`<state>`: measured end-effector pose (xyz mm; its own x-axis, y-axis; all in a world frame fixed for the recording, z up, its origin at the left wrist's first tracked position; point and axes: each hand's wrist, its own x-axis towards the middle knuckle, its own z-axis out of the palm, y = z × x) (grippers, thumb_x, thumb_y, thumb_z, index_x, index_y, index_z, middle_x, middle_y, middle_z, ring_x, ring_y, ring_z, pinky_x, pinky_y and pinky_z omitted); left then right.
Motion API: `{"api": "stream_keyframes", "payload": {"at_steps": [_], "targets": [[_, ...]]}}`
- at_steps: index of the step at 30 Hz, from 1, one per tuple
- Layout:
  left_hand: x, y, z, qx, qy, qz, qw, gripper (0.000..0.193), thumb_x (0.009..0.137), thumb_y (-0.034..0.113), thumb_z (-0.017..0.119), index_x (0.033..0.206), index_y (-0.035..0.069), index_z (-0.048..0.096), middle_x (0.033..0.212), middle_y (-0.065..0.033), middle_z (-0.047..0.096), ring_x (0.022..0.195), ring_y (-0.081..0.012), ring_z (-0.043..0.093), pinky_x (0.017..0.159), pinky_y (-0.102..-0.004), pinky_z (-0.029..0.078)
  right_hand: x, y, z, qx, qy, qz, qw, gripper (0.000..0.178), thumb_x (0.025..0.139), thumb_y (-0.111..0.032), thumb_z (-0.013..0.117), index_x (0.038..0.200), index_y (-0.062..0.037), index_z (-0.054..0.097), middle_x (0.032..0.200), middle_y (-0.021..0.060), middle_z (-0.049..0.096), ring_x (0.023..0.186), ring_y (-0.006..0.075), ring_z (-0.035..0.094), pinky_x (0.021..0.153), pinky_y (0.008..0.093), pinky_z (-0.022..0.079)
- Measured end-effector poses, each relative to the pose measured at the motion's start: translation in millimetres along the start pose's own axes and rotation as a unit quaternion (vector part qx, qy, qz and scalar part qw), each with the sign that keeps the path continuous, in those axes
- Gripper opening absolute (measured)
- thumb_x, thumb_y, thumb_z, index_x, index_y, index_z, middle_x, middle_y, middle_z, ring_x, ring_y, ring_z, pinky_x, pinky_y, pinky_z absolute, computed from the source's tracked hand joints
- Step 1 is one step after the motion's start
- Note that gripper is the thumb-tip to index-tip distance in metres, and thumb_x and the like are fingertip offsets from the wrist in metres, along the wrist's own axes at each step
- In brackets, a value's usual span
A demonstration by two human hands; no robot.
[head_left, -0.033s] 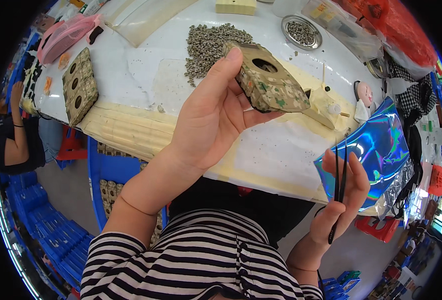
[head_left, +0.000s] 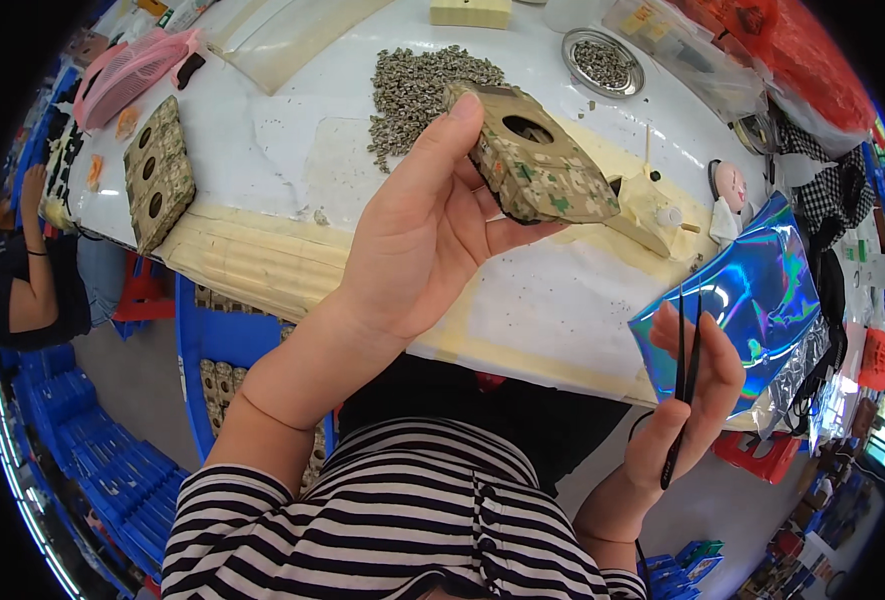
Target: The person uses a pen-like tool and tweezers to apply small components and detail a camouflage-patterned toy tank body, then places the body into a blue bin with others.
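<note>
Over the table, my left hand [head_left: 412,220] is closed round a camouflage-patterned casing [head_left: 542,155], tilted, with a dark round hole in its upper face. My thumb presses its near left edge and the fingers lie beneath it. At the right, beyond the table's front edge, my right hand [head_left: 697,385] grips black tweezers [head_left: 687,375] with the tips upward and apart, nothing between them. Behind the casing a pile of small metal parts [head_left: 417,90] is spread on the tabletop. A similar camouflage casing [head_left: 160,175] with three round holes rests at the left.
A round metal dish [head_left: 603,62] of small parts stands at the back right. Beside a taped block [head_left: 652,215] lies a shiny blue holographic sheet [head_left: 752,300]. A pink mesh item [head_left: 137,75] is at the far left. A blue tray [head_left: 197,370] holds more casings below the table edge. Another person's arm [head_left: 37,250] shows at left.
My right hand and the tweezers have shifted slightly to the right and down. The left hand and the casing have barely moved.
</note>
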<state>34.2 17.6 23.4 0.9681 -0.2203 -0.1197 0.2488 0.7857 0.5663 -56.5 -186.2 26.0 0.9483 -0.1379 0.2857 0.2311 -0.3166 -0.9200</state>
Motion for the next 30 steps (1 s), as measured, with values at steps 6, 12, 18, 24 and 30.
{"api": "stream_keyframes", "payload": {"at_steps": [6, 12, 18, 24, 30], "targets": [[0.8, -1.2, -1.0, -0.006, -0.016, 0.002, 1.000, 0.039, 0.098, 0.037, 0.040, 0.115, 0.004, 0.051, 0.109, -0.0104, 0.062, 0.101, -0.0201, 0.063, 0.088, -0.0370, 0.053, -4.7, 11.1, -27.7, 0.031, 0.016, -0.050, 0.998, 0.045, 0.081, -0.021, 0.072, 0.110, 0.0054, 0.050, 0.101, 0.0239, 0.062, 0.101, 0.0281, 0.059, 0.092, 0.0367, 0.045], [2.3, -0.7, -9.3, -0.042, -0.067, -0.013, 0.997, 0.042, 0.098, 0.037, 0.037, 0.120, 0.002, 0.049, 0.114, -0.0125, 0.060, 0.106, -0.0225, 0.060, 0.091, -0.0379, 0.052, -2.1, 18.0, -62.7, -0.049, 0.080, -0.064, 0.994, 0.037, 0.085, -0.017, 0.066, 0.110, 0.0062, 0.050, 0.100, 0.0220, 0.063, 0.093, 0.0259, 0.064, 0.091, 0.0349, 0.045], [1.7, -1.1, -6.3, -0.033, -0.044, -0.004, 0.998, 0.042, 0.099, 0.035, 0.037, 0.120, 0.000, 0.048, 0.116, -0.0140, 0.059, 0.107, -0.0236, 0.059, 0.091, -0.0382, 0.052, -1.2, 17.7, -71.3, -0.052, 0.082, -0.078, 0.992, 0.038, 0.086, -0.016, 0.064, 0.112, 0.0051, 0.046, 0.101, 0.0212, 0.064, 0.092, 0.0248, 0.065, 0.090, 0.0335, 0.045], [3.1, -1.4, -6.6, -0.024, -0.025, 0.011, 0.999, 0.041, 0.098, 0.033, 0.038, 0.120, 0.000, 0.047, 0.115, -0.0146, 0.058, 0.107, -0.0246, 0.059, 0.090, -0.0393, 0.053, -1.0, 15.9, -58.3, -0.021, 0.075, -0.053, 0.996, 0.031, 0.083, -0.012, 0.068, 0.104, 0.0071, 0.055, 0.095, 0.0212, 0.065, 0.094, 0.0247, 0.063, 0.089, 0.0352, 0.045], [2.3, -1.2, -15.6, -0.066, -0.051, -0.006, 0.996, 0.053, 0.099, 0.032, 0.034, 0.134, -0.009, 0.031, 0.129, -0.0357, 0.039, 0.117, -0.0420, 0.048, 0.093, -0.0440, 0.051, 13.6, 26.4, -90.0, -0.045, 0.106, -0.080, 0.990, 0.024, 0.077, -0.002, 0.070, 0.099, 0.0055, 0.064, 0.091, 0.0161, 0.065, 0.088, 0.0221, 0.060, 0.082, 0.0303, 0.045]]}}
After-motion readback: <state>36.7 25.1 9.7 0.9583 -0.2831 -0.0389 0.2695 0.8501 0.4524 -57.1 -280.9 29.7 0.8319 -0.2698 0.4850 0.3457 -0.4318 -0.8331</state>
